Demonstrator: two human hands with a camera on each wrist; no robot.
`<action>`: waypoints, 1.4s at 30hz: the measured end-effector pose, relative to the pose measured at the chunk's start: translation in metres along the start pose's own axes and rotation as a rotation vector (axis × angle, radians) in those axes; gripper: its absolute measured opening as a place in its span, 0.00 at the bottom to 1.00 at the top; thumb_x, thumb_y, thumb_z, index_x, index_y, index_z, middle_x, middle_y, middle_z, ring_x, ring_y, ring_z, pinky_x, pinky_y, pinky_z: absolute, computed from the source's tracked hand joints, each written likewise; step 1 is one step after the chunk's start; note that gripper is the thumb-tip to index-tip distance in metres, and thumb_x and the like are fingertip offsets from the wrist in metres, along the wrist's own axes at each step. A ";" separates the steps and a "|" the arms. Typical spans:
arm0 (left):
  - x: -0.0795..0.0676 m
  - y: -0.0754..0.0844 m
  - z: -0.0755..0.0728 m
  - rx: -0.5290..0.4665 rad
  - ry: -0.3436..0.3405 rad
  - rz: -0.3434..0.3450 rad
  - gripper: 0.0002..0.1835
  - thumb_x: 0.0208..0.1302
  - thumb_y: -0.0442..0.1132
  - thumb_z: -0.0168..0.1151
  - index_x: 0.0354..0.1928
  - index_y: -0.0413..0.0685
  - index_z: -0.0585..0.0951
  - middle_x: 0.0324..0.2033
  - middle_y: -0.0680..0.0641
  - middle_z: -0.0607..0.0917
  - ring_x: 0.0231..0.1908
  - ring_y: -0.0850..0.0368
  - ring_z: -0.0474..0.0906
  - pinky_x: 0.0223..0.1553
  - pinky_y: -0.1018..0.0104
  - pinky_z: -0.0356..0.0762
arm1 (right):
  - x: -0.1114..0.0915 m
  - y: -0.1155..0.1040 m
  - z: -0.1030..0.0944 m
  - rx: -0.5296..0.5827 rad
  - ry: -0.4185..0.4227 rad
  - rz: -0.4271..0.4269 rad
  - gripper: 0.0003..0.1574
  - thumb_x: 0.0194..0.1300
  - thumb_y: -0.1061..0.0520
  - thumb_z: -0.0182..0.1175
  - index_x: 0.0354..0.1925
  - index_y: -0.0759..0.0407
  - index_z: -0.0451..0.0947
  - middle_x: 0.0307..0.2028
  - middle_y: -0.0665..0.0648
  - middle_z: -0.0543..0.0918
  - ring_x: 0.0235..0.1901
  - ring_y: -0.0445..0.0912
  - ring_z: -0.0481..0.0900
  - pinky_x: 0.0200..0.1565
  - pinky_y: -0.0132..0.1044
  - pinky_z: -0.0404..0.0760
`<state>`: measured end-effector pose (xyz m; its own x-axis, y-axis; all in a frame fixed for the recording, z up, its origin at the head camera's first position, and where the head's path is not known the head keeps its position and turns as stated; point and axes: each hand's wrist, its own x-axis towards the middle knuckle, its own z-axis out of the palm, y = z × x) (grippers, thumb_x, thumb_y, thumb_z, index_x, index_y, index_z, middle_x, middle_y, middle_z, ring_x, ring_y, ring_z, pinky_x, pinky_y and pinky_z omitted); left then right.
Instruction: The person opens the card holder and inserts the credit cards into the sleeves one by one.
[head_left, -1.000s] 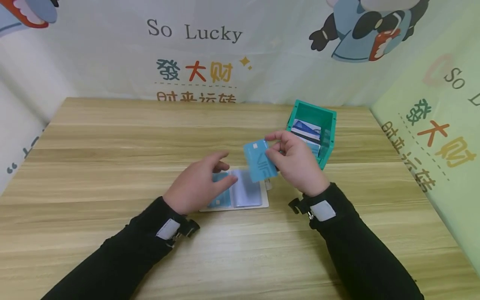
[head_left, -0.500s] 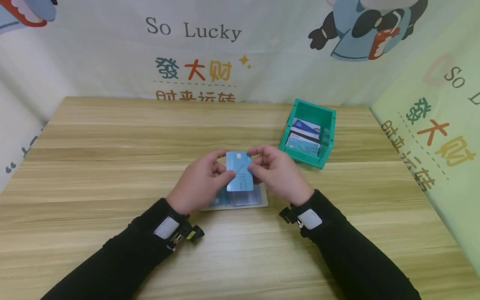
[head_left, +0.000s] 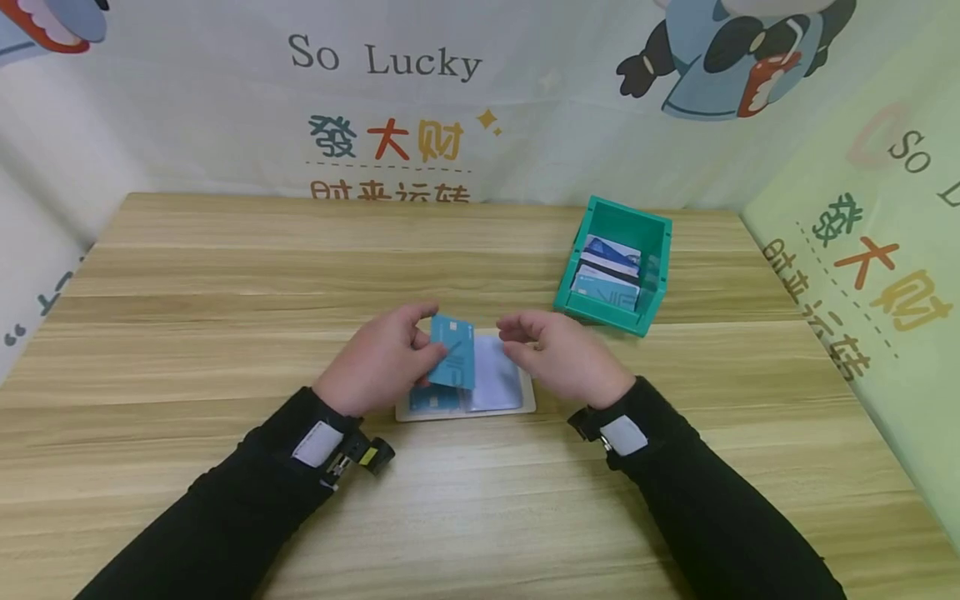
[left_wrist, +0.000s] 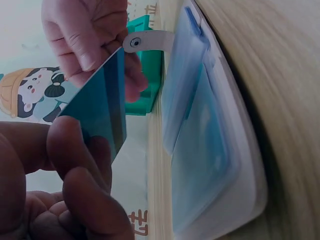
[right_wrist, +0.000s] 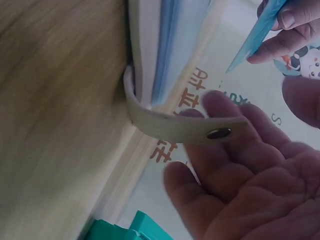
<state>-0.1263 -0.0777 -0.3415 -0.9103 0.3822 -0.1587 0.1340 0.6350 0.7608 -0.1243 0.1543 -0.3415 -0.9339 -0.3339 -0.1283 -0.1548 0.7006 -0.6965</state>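
Note:
My left hand [head_left: 382,358] pinches a blue bank card [head_left: 453,353] by its left edge, above the left page of an opened card holder [head_left: 528,400]. In the left wrist view the card's dark stripe shows on its underside, clear of the sleeves. Another blue card [head_left: 435,399] lies in the clear sleeve on that left page. On the right page are stacked clear sleeves [head_left: 497,379]. My right hand [head_left: 570,354] is beside the holder's right edge with its fingers loosely bent and nothing in them. Close to those fingers, the holder's snap strap [right_wrist: 185,127] sticks up in the right wrist view.
A green plastic box [head_left: 660,267] stands at the back right of the wooden table [head_left: 262,275]. Several cards [head_left: 609,273] lie inside it. A printed cloth [head_left: 540,150] hangs behind the table.
The blue card went from my right hand, through both hands, to my left hand alone and moved left over the holder. My right hand has let go of it.

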 end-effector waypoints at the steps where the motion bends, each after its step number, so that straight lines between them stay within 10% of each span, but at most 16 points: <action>1: 0.000 0.000 -0.001 0.000 -0.007 -0.003 0.32 0.66 0.44 0.57 0.69 0.44 0.59 0.20 0.49 0.79 0.14 0.53 0.69 0.12 0.66 0.61 | 0.000 0.000 0.001 -0.020 -0.024 0.018 0.21 0.69 0.54 0.54 0.58 0.57 0.72 0.50 0.51 0.79 0.48 0.39 0.72 0.51 0.43 0.75; 42: 0.003 -0.008 0.006 0.124 -0.067 -0.035 0.31 0.67 0.44 0.56 0.68 0.43 0.61 0.17 0.50 0.76 0.14 0.55 0.70 0.14 0.65 0.65 | -0.001 0.002 0.005 -0.153 -0.105 0.022 0.23 0.69 0.52 0.53 0.59 0.60 0.72 0.51 0.53 0.79 0.48 0.40 0.73 0.52 0.44 0.74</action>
<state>-0.1272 -0.0776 -0.3521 -0.8879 0.3995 -0.2283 0.1536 0.7251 0.6713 -0.1223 0.1529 -0.3461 -0.8998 -0.3759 -0.2214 -0.1892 0.7935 -0.5784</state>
